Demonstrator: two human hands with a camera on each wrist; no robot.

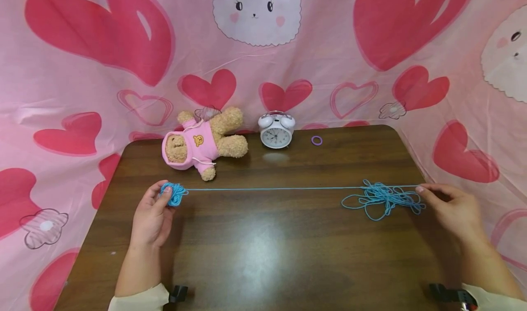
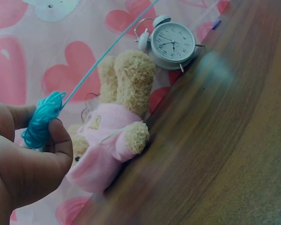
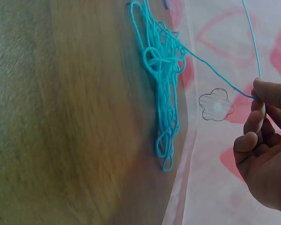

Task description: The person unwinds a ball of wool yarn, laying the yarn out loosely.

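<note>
We are pinching a small wound bundle of blue yarn (image 1: pixel 176 195) between thumb and fingers of our left hand (image 1: pixel 151 219), and our right hand (image 1: pixel 457 210) is gripping a single strand (image 1: pixel 271 188) that is stretching taut between both hands. Just inward of the right hand, a loose tangle (image 1: pixel 386 199) is lying on the wooden table (image 1: pixel 263 251). Beyond the left hand, a plush bear (image 1: pixel 203 144) dressed in pink is lying on its back. Farther off, between the hands, a white alarm clock (image 1: pixel 276 137) is standing, with a purple ring (image 1: pixel 316 140) lying toward the right hand's side.
</note>
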